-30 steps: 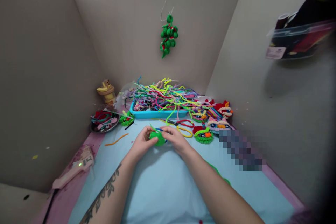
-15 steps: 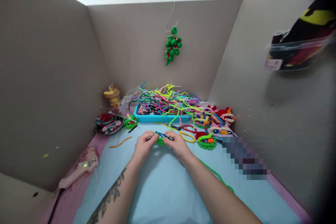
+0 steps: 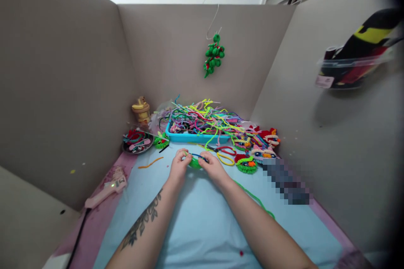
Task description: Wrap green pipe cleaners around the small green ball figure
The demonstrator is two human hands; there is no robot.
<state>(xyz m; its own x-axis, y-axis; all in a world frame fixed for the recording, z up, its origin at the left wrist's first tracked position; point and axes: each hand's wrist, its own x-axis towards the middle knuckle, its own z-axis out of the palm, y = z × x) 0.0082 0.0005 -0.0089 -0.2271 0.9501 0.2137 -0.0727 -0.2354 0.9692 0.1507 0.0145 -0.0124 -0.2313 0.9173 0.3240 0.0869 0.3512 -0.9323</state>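
your left hand and right hand are both closed on the green coil, which sits between them just in front of the blue tray, low over the light blue mat. a dark blue stem crosses the top of the coil under your right fingertips. judgement: keep the left pinch firm on the rim so the winding cannot spring open, and feed the stem with the right in short, tight turns. the coil looks fuzzy, soft and round, a wound chenille wire; a loose green tail trails from it beside your right forearm. the tray holds a tangled heap of similar stems in many colours. left of the tray lies a pink glue gun, its light lit.
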